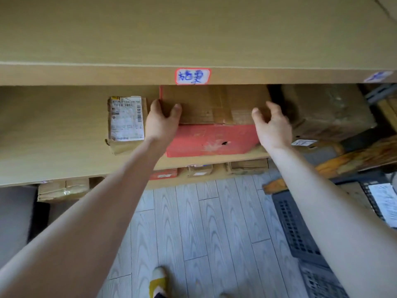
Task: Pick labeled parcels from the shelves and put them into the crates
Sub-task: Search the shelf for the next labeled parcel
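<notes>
A cardboard parcel [214, 108] with a red front face lies on the middle shelf [53, 151], under a handwritten shelf tag [192, 76]. My left hand [162, 123] grips the parcel's left front corner, thumb on top. At the right front corner my right hand [272, 125] has its fingers curled round the side, with the thumb on top of the parcel. A smaller parcel [126, 123] with a white shipping label sits just left of my left hand. A dark grey crate [296, 229] stands on the floor at the lower right.
A large worn brown box [326, 110] sits to the right of the held parcel. Several small parcels [64, 190] lie on the lowest shelf. The upper shelf board [193, 35] overhangs the parcel. Grey wood-pattern floor [204, 233] lies below, with my foot [159, 282] on it.
</notes>
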`<act>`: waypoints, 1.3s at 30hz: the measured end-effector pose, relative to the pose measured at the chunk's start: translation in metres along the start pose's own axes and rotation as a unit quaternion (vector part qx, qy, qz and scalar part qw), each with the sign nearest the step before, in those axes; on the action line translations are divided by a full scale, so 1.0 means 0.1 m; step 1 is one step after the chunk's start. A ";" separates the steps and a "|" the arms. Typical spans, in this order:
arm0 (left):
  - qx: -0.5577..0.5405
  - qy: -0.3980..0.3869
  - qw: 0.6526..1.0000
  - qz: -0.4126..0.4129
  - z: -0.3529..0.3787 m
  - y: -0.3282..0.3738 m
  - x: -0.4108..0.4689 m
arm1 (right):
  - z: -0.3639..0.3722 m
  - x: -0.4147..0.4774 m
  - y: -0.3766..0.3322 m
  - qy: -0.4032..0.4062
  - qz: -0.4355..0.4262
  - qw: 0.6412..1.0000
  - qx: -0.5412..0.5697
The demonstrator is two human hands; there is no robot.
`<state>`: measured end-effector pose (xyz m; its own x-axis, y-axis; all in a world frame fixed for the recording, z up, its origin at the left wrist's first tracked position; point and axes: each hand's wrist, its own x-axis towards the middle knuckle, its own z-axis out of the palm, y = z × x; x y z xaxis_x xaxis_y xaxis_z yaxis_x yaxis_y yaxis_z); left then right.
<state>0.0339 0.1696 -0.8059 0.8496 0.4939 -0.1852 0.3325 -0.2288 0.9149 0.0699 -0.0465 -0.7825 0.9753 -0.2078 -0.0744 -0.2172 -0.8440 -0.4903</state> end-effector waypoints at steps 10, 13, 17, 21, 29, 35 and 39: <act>-0.024 0.039 0.998 -0.053 -0.10 -0.15 -1.06 | -0.19 -0.81 0.64 -0.039 -0.046 0.988 0.145; -0.060 0.074 0.992 -0.081 -0.13 -0.27 -1.50 | -0.28 -1.02 0.91 -0.047 -0.038 0.986 0.156; -0.051 0.101 0.985 -0.132 -0.21 -0.38 -1.96 | -0.34 -1.19 1.21 -0.097 -0.005 0.986 0.135; -0.039 0.116 0.989 -0.080 -0.23 -0.40 -2.32 | -0.31 -1.38 1.36 -0.081 0.038 0.982 0.169; -0.064 0.054 0.994 0.065 -0.26 0.09 -2.64 | -0.18 -1.59 1.61 -0.073 0.224 0.893 0.383; 0.078 0.064 0.977 0.190 -0.22 0.26 -2.76 | 0.04 -1.62 1.49 -0.221 0.294 0.863 0.346; 0.231 0.066 0.969 0.051 -0.19 0.20 -2.67 | 0.01 -1.56 1.17 -0.246 0.241 0.866 0.363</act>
<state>-0.1944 0.0492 -0.7317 0.8374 0.5459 -0.0270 0.4237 -0.6173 0.6628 -0.1075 -0.1126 -0.8291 0.7151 -0.0624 -0.6962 -0.6965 -0.1479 -0.7022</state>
